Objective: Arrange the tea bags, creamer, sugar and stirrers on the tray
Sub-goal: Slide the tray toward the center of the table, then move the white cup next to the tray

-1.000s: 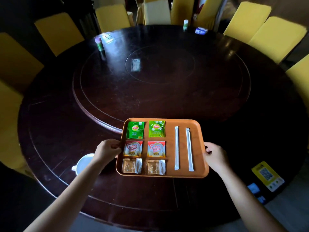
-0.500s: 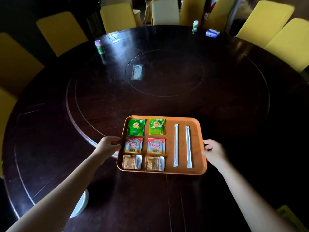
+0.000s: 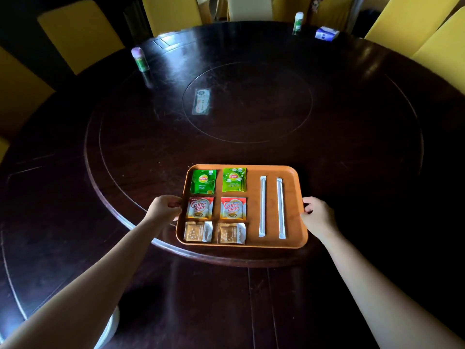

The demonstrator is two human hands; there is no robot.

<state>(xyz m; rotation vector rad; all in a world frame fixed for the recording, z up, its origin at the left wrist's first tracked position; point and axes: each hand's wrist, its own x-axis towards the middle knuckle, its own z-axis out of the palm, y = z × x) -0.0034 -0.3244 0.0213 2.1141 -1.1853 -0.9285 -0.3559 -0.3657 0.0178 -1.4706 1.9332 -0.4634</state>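
Observation:
An orange tray [image 3: 292, 244] lies over the near rim of the round turntable. On it, two green tea bags [image 3: 203, 182] [image 3: 234, 179] form the far row, two red creamer packets [image 3: 200, 208] [image 3: 233, 208] the middle row, and two brown sugar packets [image 3: 198, 231] [image 3: 231, 233] the near row. Two white wrapped stirrers [image 3: 262, 206] [image 3: 280, 208] lie side by side on the right half. My left hand [image 3: 164, 209] grips the tray's left edge. My right hand [image 3: 318, 217] grips its right edge.
The dark round table [image 3: 75, 222] carries a raised turntable [image 3: 251, 127] with a small packet [image 3: 201, 101] near its centre. A green bottle [image 3: 140, 59], another bottle [image 3: 298, 22] and a white-blue carton [image 3: 326, 34] stand at the far side. Yellow chairs [image 3: 80, 34] ring the table. A white cup [image 3: 110, 326] is under my left forearm.
Both hands have carried the tray forward, away from me, from the table's outer ring onto the near rim of the turntable. The items on it kept their places.

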